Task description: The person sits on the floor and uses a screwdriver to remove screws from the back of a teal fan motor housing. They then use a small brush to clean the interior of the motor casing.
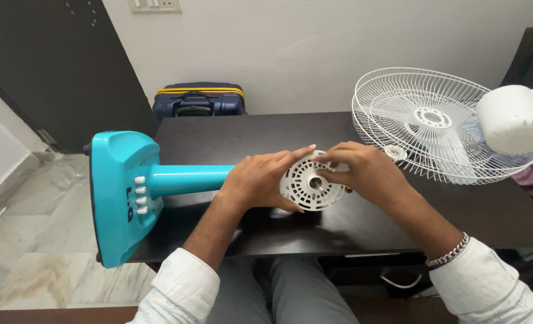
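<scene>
A teal fan stand (128,192) with a row of white buttons lies on its side across the dark table (494,216), its pole pointing right. My left hand (260,180) wraps the white round motor housing (308,187) at the pole's end. My right hand (362,171) grips the housing's right side, fingertips beside the metal shaft at its centre. A metal bracelet is on my right wrist.
A white wire fan guard (422,120) leans at the table's back right, with a white rounded cover (512,117) in front of it. A navy suitcase (199,101) stands behind the table by the wall. Marble floor lies to the left.
</scene>
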